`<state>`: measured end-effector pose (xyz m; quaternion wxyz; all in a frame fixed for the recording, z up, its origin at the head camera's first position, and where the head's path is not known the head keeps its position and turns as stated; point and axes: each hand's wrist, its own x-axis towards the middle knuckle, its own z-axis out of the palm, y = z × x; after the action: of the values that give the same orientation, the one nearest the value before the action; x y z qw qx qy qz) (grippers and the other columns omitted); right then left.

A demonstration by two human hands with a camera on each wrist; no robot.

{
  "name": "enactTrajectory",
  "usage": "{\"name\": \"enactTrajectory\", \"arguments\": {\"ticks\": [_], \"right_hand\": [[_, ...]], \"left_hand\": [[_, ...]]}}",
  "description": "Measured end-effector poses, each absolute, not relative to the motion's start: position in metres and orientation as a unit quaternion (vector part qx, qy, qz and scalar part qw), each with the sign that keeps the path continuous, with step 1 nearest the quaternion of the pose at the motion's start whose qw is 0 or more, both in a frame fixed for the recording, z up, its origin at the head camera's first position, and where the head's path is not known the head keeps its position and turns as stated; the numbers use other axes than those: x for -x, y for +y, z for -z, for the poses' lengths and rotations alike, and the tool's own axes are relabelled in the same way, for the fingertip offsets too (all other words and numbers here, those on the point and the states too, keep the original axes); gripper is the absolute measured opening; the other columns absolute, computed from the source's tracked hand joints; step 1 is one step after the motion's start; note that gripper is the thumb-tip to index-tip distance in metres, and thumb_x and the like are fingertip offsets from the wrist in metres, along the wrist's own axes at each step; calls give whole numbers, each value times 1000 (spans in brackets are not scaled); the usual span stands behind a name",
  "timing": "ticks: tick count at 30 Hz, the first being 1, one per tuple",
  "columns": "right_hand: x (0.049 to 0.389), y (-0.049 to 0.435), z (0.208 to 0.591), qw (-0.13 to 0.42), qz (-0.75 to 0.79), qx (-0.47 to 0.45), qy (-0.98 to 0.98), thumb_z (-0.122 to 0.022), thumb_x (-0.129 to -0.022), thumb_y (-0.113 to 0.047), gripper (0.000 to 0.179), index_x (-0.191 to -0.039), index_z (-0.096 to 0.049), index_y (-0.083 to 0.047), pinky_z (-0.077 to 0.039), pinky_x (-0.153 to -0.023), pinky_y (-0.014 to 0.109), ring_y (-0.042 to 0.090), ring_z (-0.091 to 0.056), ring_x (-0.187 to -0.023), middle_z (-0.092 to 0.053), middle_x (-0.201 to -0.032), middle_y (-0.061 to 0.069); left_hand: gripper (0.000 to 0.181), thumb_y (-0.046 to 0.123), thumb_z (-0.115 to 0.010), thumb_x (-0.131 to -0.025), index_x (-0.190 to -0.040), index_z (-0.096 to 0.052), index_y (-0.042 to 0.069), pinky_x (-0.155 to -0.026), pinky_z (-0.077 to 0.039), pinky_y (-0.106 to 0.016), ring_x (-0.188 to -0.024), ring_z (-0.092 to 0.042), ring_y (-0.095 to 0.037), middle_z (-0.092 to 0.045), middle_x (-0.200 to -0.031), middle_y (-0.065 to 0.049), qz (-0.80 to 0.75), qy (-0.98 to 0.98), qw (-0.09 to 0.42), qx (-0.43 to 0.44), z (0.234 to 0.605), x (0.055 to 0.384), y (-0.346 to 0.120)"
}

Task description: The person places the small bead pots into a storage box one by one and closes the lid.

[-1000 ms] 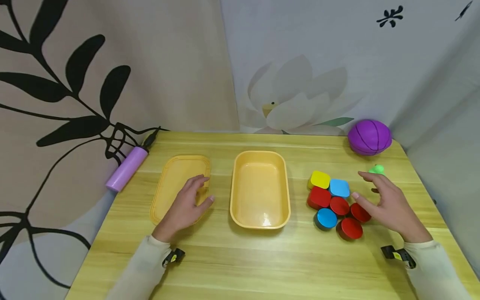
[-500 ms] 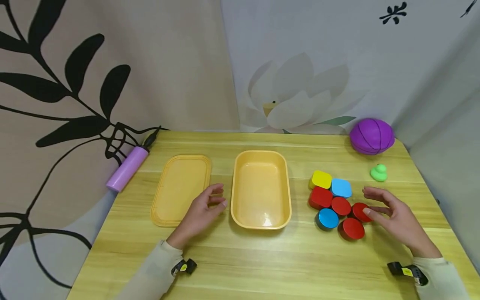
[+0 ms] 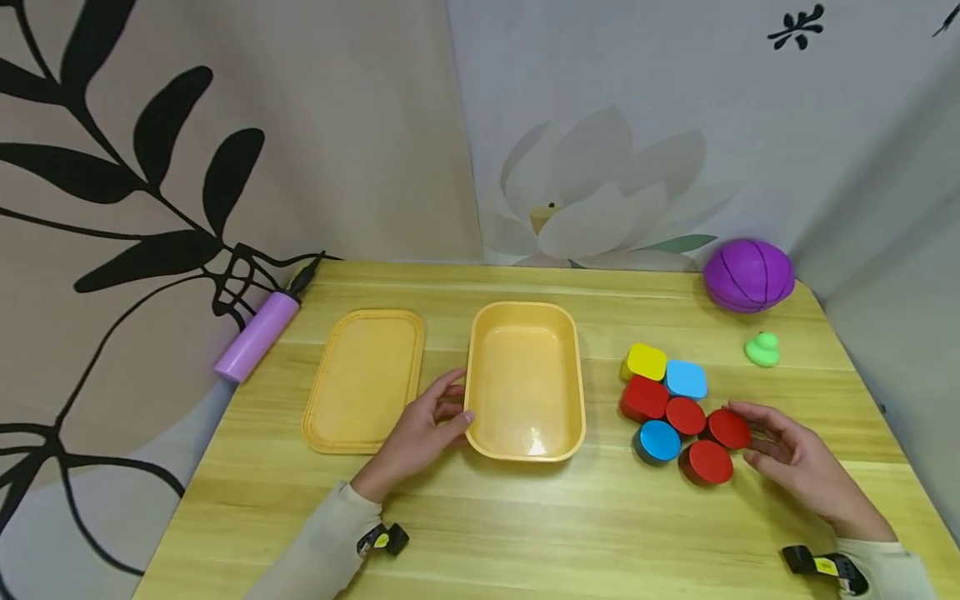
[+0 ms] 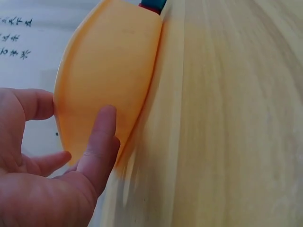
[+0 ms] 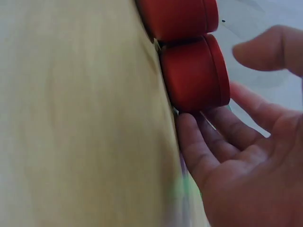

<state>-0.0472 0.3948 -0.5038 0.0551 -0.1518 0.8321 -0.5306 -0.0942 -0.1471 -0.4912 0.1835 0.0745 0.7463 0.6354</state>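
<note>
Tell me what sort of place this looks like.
Probably an indoor tabletop play or recording corner: a wooden table backed by a plant-and-flower printed backdrop, with toy-like small coloured pieces grouped on the table.

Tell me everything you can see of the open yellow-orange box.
The yellow-orange box is a deep rectangular tray with rounded corners, a thin rim and smooth, slightly glossy walls that look like plastic. It is open at the top, and a bright reflection shows on its floor. It sits upright on the wooden table, its long side running away from the person. The left hand is at its left side, a fingertip apparently touching the rim; whether it grips cannot be told.
</note>
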Motion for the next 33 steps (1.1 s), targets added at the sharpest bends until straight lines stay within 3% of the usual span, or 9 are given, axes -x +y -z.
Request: {"name": "enactTrajectory", "arguments": {"ticks": [9, 19, 33], "right_hand": [[48, 394, 503, 103, 484, 89, 864, -70, -102, -11, 64, -158, -42, 1, -53, -91, 10, -16, -58, -119, -46, -144, -33], [49, 396, 499, 109, 460, 44, 880, -73, -102, -21, 65, -158, -45, -2, -56, -85, 12, -15, -61, -110, -46, -136, -36], [56, 391, 463, 16, 472, 68, 879, -76, -95, 2, 63, -152, -51, 0, -56, -85, 9, -14, -64, -112, -59, -134, -26]], "left_hand": [[70, 13, -66, -105, -166, -33, 21, -86, -65, -38, -132, -59, -40, -49, -155, -20, -650, 732, 197, -64, 490, 92, -147], [69, 13, -65, -105, -166, -33, 19, -85, -65, -36, -133, -58, -41, -49, -155, -20, -653, 728, 198, -65, 488, 94, -146], [72, 10, -64, -105, -167, -29, 20, -87, -65, -38, -140, -54, -42, -44, -160, -20, -661, 720, 196, -79, 486, 97, -144]]}}
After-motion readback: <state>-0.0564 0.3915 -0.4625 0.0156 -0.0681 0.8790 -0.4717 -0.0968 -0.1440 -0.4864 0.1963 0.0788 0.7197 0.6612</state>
